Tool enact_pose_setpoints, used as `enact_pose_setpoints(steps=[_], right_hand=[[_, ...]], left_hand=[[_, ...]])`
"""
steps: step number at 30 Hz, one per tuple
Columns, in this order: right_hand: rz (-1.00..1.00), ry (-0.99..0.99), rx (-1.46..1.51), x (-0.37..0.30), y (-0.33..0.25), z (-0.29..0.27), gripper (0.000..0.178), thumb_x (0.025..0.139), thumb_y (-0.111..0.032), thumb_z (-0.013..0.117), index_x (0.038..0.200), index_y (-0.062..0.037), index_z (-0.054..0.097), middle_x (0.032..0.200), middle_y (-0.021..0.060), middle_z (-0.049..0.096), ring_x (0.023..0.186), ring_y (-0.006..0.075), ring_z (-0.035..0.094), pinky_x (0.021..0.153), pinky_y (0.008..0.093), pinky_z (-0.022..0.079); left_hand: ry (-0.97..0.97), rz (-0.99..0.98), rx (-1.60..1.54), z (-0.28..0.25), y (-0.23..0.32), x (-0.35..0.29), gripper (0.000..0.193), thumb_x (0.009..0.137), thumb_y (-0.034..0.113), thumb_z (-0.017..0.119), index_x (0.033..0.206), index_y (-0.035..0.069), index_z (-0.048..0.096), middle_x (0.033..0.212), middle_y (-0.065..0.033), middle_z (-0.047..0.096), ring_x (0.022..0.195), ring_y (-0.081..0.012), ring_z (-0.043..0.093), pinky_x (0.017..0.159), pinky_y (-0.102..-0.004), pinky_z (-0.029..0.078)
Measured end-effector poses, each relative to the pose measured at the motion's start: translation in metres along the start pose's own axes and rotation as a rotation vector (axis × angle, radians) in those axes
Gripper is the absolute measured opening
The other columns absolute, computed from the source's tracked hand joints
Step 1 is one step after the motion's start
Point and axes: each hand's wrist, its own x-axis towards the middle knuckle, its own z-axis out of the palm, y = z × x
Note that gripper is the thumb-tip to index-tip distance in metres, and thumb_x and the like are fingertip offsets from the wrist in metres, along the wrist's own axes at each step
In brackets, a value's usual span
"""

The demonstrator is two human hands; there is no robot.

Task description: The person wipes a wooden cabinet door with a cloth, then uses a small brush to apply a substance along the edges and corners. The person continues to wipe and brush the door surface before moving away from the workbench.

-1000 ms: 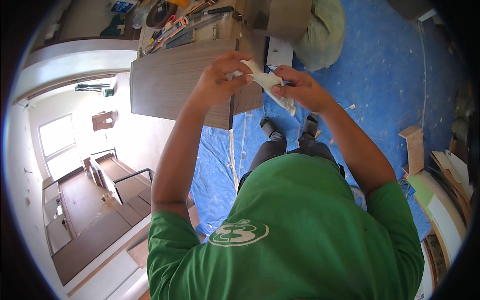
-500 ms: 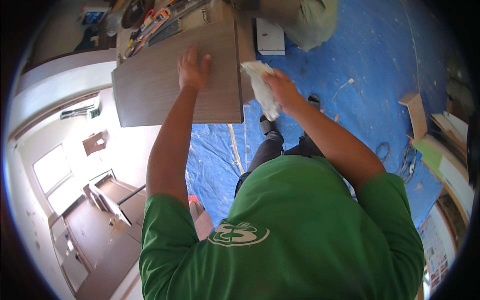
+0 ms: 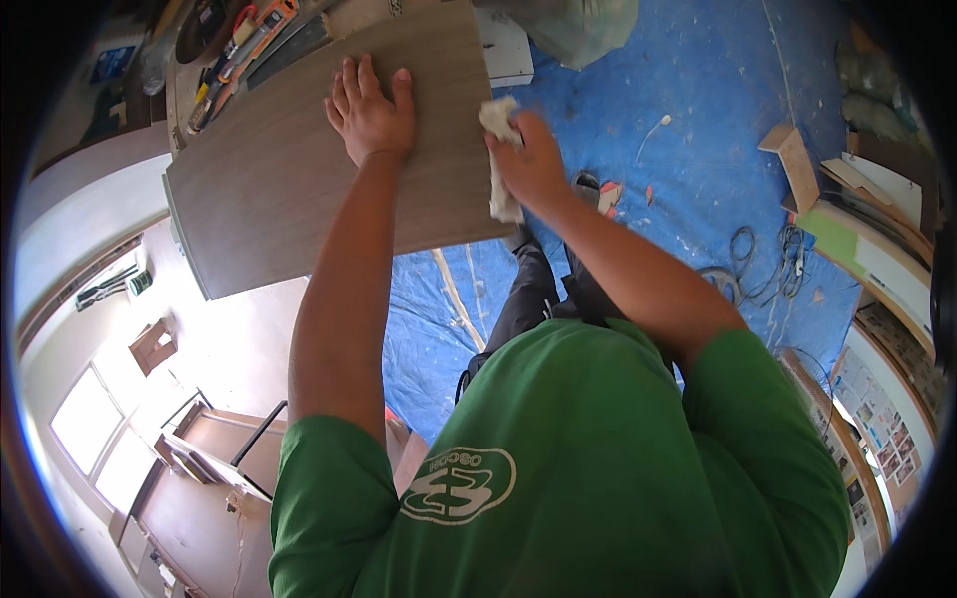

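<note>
Right hand (image 3: pixel 533 164): brought in toward the broad, flat, grey-brown wood-grain panel (image 3: pixel 289 179), so that the crumpled off-white cloth (image 3: pixel 505 204), held just off the panel half a second ago, now lies along its right edge.
Right-hand fingers: curled round the middle of the cloth, with a wad showing beyond them on the far side and a loose tail running toward the panel's near right corner.
Left hand (image 3: pixel 374 115): palm down on the panel's top face, fingers straight and spread, grasping nothing.
Cloth's place: at the panel's right edge, apparently touching it, short of the near right corner.
Cloth's feel: probably light, soft and limp, hard to damage; best gathered at its middle into a pad, since the loose tail could fold or flap.
Panel's feel: looks stiff and fairly heavy, its smooth face perhaps slippery; a flat palm suits steadying it, two opposite edges suit lifting, and the corners may chip.
Worktop: a strip of tan worktop (image 3: pixel 364 18) shows past the panel's far edge, an orange-bodied hand tool (image 3: pixel 267 28) lying toward its far left corner.
Underfoot: a blue plastic sheet (image 3: pixel 598 110), right of the panel.
</note>
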Motion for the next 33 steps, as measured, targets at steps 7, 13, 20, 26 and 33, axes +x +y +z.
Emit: enact_pose_setpoints(steps=[7, 13, 20, 26, 33], right_hand=[[0.08, -0.111, -0.064, -0.069, 0.02, -0.018, 0.023, 0.09, -0.015, 0.073, 0.104, -0.0003, 0.064, 0.091, 0.0189, 0.064, 0.086, 0.0379, 0.064, 0.076, 0.042, 0.05], [0.207, -0.033, -0.184, 0.081, -0.033, 0.009, 0.028, 0.092, -0.026, 0.072, 0.114, -0.0084, 0.069, 0.098, 0.0168, 0.073, 0.088, 0.0313, 0.07, 0.076, 0.0425, 0.054], [0.004, 0.108, -0.145, 0.172, -0.011, 0.023, 0.024, 0.088, -0.023, 0.073, 0.105, -0.0053, 0.071, 0.095, 0.0203, 0.073, 0.087, 0.0377, 0.07, 0.074, 0.0465, 0.054], [0.091, 0.01, -0.046, -0.03, 0.017, 0.002, 0.02, 0.091, -0.018, 0.072, 0.097, -0.0016, 0.063, 0.084, 0.0165, 0.065, 0.075, 0.0281, 0.063, 0.071, 0.0407, 0.05], [0.339, -0.166, 0.096, -0.113, 0.027, -0.039, 0.02, 0.092, -0.018, 0.074, 0.093, -0.001, 0.064, 0.077, 0.004, 0.062, 0.072, 0.0113, 0.058, 0.065, 0.0319, 0.046]], left_hand=[[-0.012, 0.006, 0.01, 0.0, -0.001, -0.002, 0.069, 0.102, 0.059, 0.042, 0.155, 0.013, 0.041, 0.167, -0.0117, 0.029, 0.156, -0.0292, 0.022, 0.128, -0.0498, 0.011], [-0.007, 0.008, 0.006, -0.001, -0.003, -0.004, 0.068, 0.103, 0.059, 0.041, 0.154, 0.014, 0.042, 0.167, -0.0133, 0.029, 0.156, -0.0304, 0.021, 0.128, -0.0508, 0.01], [-0.015, 0.037, 0.006, 0.002, 0.005, 0.001, 0.069, 0.102, 0.06, 0.042, 0.155, 0.014, 0.042, 0.167, -0.0136, 0.028, 0.156, -0.0305, 0.02, 0.128, -0.0509, 0.01], [-0.001, 0.01, 0.018, 0.002, -0.002, -0.002, 0.07, 0.102, 0.061, 0.041, 0.156, 0.016, 0.041, 0.167, -0.0116, 0.029, 0.156, -0.0296, 0.02, 0.128, -0.0492, 0.009], [-0.011, 0.032, -0.016, 0.0, -0.001, -0.002, 0.07, 0.103, 0.06, 0.04, 0.155, 0.013, 0.04, 0.167, -0.012, 0.028, 0.156, -0.0286, 0.019, 0.128, -0.0497, 0.009]])
